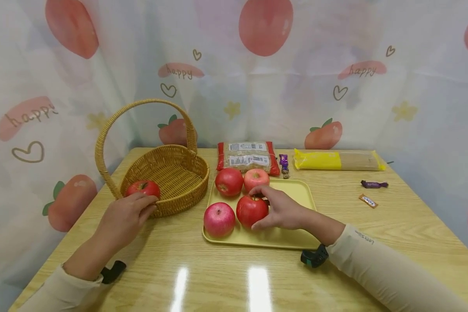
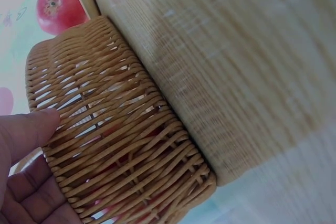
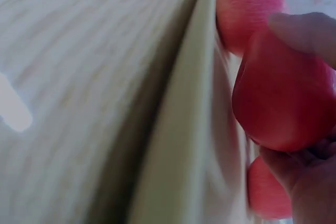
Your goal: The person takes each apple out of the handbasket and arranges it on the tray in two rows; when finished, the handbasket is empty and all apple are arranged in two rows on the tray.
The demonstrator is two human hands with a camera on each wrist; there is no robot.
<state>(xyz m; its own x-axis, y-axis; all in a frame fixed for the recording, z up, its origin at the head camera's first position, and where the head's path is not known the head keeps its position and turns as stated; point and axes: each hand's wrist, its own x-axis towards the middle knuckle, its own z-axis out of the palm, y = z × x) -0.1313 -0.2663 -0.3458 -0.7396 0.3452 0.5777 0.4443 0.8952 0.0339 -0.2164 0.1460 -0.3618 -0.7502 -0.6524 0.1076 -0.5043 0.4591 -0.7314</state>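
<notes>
Moving apples looks barely begun: left hand (image 1: 126,216) curls its fingers round one apple (image 1: 143,188) at the wicker basket (image 1: 171,173) rim; right hand (image 1: 282,210) grips another apple (image 1: 251,209) on the yellow tray (image 1: 296,195), three more beside it.

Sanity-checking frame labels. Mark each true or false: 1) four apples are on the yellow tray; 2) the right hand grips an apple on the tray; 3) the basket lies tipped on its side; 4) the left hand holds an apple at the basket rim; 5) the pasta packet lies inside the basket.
1) True: four apples sit on the yellow tray.
2) True: the right hand has its fingers curled round the front apple.
3) False: the basket stands upright, handle up.
4) True: the left hand holds a red apple at the rim.
5) False: the pasta packet lies on the table, right of the tray.
</notes>
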